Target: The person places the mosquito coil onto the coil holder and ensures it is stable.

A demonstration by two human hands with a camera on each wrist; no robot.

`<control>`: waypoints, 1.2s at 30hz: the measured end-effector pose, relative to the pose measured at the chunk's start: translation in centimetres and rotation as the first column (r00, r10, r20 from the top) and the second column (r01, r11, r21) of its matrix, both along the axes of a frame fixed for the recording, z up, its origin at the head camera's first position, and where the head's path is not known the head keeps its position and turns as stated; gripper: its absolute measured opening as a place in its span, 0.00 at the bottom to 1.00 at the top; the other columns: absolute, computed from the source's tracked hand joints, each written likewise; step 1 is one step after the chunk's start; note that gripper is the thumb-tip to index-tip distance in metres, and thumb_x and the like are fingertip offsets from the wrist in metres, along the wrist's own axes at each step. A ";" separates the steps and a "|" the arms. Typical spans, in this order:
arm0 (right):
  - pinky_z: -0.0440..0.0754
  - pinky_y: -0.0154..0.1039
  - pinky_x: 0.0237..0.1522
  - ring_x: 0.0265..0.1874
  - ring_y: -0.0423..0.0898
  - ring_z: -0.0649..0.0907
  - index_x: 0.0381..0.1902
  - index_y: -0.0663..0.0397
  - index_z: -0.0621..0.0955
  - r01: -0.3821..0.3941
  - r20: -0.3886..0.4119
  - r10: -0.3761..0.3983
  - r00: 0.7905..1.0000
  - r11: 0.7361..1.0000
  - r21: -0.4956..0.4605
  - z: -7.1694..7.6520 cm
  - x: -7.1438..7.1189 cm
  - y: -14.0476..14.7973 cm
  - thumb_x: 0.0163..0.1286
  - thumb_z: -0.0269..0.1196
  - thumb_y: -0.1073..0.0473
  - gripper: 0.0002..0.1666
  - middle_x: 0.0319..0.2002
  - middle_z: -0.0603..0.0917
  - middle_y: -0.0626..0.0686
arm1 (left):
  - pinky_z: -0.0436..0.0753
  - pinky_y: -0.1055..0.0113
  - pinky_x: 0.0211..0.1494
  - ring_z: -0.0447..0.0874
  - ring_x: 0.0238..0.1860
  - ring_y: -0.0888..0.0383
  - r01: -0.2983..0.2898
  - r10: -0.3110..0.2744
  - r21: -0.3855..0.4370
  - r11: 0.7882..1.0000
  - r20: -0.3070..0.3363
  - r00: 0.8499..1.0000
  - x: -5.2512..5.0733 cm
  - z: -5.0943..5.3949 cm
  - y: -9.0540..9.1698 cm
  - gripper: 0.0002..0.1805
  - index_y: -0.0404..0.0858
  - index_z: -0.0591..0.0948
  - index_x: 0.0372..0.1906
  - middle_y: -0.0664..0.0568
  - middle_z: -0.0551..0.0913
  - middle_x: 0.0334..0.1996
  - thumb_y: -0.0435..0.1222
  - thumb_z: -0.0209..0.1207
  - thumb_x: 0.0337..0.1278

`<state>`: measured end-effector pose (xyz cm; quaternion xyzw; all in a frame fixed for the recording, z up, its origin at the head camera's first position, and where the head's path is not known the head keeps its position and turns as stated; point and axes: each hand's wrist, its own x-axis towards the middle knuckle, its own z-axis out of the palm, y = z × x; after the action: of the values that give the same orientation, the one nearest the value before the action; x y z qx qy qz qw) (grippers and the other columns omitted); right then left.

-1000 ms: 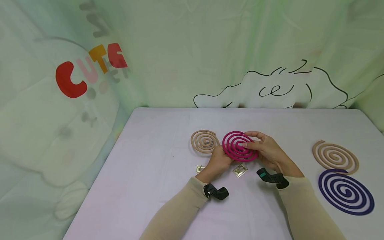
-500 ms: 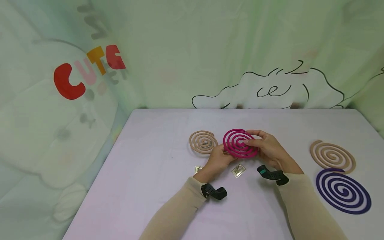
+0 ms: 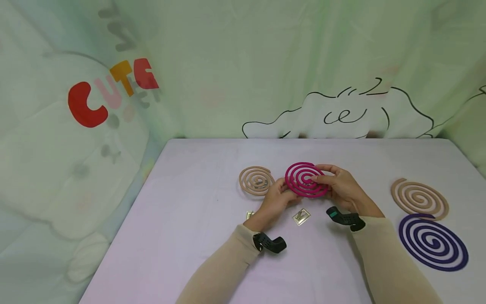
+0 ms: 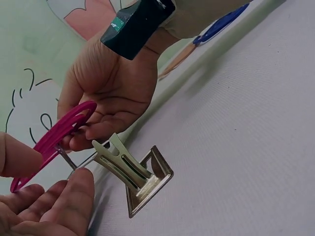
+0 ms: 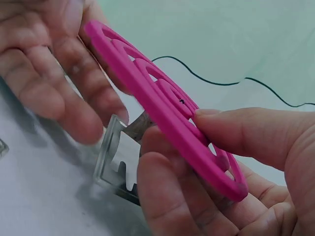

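In the head view, my right hand pinches a pink spiral coil above the table, thumb near its centre and fingers behind. My left hand is at the coil's left edge; in the right wrist view its fingers lie fairly straight. A thin metal stem shows behind the coil in the left wrist view, and a metal frame below it in the right wrist view; whether they join the coil, I cannot tell. A gold-coloured metal stand rests on the table below the hands.
A beige coil with metal at its centre stands beyond my left hand. Another metal piece is partly hidden by my left wrist. At the right, a beige coil adjoins a dark blue coil on the table.
The pink coil has risen slightly and shifted a little right with my right hand. My left hand's fingers now show more from behind it. The view has shifted slightly.
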<state>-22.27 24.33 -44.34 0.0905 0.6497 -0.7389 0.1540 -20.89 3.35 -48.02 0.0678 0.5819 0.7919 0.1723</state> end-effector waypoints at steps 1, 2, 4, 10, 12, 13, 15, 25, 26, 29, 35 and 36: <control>0.88 0.35 0.44 0.38 0.40 0.90 0.63 0.46 0.71 0.002 0.003 -0.002 1.000 1.000 -0.006 -0.1 0.0 0.0 0.72 0.70 0.59 0.27 0.41 0.88 0.41 | 0.86 0.58 0.57 0.85 0.41 0.57 -0.002 0.002 0.013 1.000 0.005 1.000 0.0 0.0 0.0 0.27 0.28 0.70 0.68 0.41 0.83 0.55 0.20 0.54 0.63; 0.88 0.36 0.45 0.38 0.40 0.90 0.63 0.46 0.71 0.004 0.006 -0.004 1.000 1.000 -0.009 -0.1 0.0 0.1 0.72 0.71 0.59 0.27 0.41 0.88 0.41 | 0.86 0.57 0.58 0.85 0.41 0.57 -0.005 0.005 0.021 1.000 0.010 1.000 0.0 0.1 0.0 0.27 0.28 0.70 0.69 0.41 0.83 0.55 0.20 0.53 0.65; 0.88 0.37 0.44 0.38 0.40 0.90 0.64 0.47 0.71 0.006 0.010 -0.006 1.000 1.000 -0.009 -0.2 -0.1 0.2 0.71 0.71 0.58 0.29 0.41 0.88 0.41 | 0.86 0.55 0.58 0.85 0.42 0.57 -0.011 0.010 0.038 0.999 0.017 1.000 0.0 0.2 0.0 0.28 0.29 0.68 0.71 0.40 0.83 0.55 0.20 0.52 0.68; 0.89 0.37 0.44 0.38 0.40 0.90 0.72 0.54 0.66 -0.001 0.006 0.001 1.000 1.000 0.019 -0.4 -0.4 0.5 0.72 0.71 0.57 0.37 0.41 0.88 0.40 | 0.87 0.56 0.56 0.86 0.42 0.56 -0.055 0.054 0.034 0.998 0.022 0.998 -0.1 0.5 -0.1 0.33 0.32 0.62 0.77 0.40 0.84 0.52 0.20 0.54 0.71; 0.89 0.38 0.44 0.38 0.40 0.90 0.74 0.56 0.64 -0.005 0.004 0.005 1.000 0.999 0.034 -0.4 -0.5 0.5 0.72 0.71 0.56 0.40 0.41 0.88 0.40 | 0.87 0.57 0.55 0.86 0.41 0.56 -0.066 0.066 0.025 0.997 0.022 0.998 -0.2 0.5 0.0 0.34 0.33 0.61 0.78 0.42 0.84 0.49 0.20 0.55 0.70; 0.89 0.38 0.44 0.38 0.40 0.90 0.75 0.57 0.63 -0.007 0.002 0.007 1.000 0.999 0.044 -0.5 -0.5 0.4 0.72 0.70 0.56 0.41 0.41 0.88 0.39 | 0.87 0.58 0.55 0.86 0.41 0.57 -0.071 0.070 0.024 0.997 0.020 0.997 -0.2 0.6 0.0 0.35 0.33 0.61 0.78 0.42 0.83 0.48 0.20 0.55 0.70; 0.89 0.39 0.45 0.39 0.41 0.90 0.76 0.58 0.62 -0.009 0.000 0.009 1.000 0.998 0.058 -0.5 -0.6 0.4 0.73 0.70 0.56 0.43 0.41 0.87 0.39 | 0.88 0.58 0.54 0.86 0.40 0.58 -0.077 0.077 0.018 0.997 0.019 0.997 -0.2 0.6 0.1 0.35 0.33 0.62 0.78 0.45 0.82 0.45 0.19 0.55 0.69; 0.89 0.40 0.44 0.38 0.42 0.91 0.74 0.56 0.64 0.002 0.009 -0.002 1.000 0.999 0.051 -0.6 -1.0 0.2 0.73 0.70 0.57 0.39 0.40 0.88 0.39 | 0.89 0.59 0.51 0.83 0.37 0.60 -0.104 0.104 -0.003 0.995 0.015 0.994 -0.6 0.5 0.4 0.35 0.34 0.63 0.77 0.49 0.79 0.40 0.17 0.54 0.68; 0.89 0.40 0.44 0.37 0.42 0.91 0.72 0.56 0.65 0.002 0.010 -0.003 1.000 0.999 0.047 -0.6 -1.0 0.2 0.73 0.70 0.57 0.37 0.39 0.88 0.39 | 0.89 0.59 0.51 0.83 0.37 0.60 -0.104 0.104 -0.006 0.995 0.013 0.994 -0.6 0.5 0.4 0.35 0.34 0.63 0.77 0.49 0.79 0.40 0.17 0.54 0.68; 0.89 0.39 0.44 0.37 0.41 0.91 0.72 0.56 0.65 0.000 0.010 0.000 1.000 0.998 0.056 -0.6 -1.0 0.2 0.73 0.69 0.57 0.36 0.39 0.88 0.39 | 0.89 0.58 0.51 0.83 0.37 0.61 -0.107 0.108 -0.014 0.994 0.018 0.994 -0.6 0.6 0.5 0.35 0.34 0.63 0.77 0.49 0.78 0.39 0.17 0.54 0.68; 0.89 0.39 0.46 0.38 0.41 0.90 0.77 0.60 0.61 -0.003 0.009 0.002 1.000 0.994 0.113 -0.7 -1.1 0.1 0.74 0.69 0.56 0.43 0.42 0.85 0.40 | 0.89 0.59 0.50 0.83 0.36 0.59 -0.114 0.114 -0.025 0.993 0.018 0.993 -0.6 0.4 0.5 0.35 0.34 0.63 0.78 0.50 0.77 0.38 0.17 0.55 0.68; 0.89 0.39 0.46 0.38 0.41 0.90 0.77 0.60 0.61 -0.002 0.009 0.001 1.000 0.993 0.121 -0.7 -1.1 0.1 0.74 0.68 0.56 0.43 0.44 0.85 0.41 | 0.89 0.59 0.49 0.83 0.36 0.59 -0.113 0.114 -0.025 0.993 0.017 0.993 -0.6 0.4 0.6 0.35 0.34 0.63 0.78 0.50 0.77 0.38 0.17 0.55 0.68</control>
<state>-23.35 24.48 -45.03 0.1023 0.6927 -0.6976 0.1516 -21.52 3.91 -47.62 0.0252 0.5928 0.7939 0.1333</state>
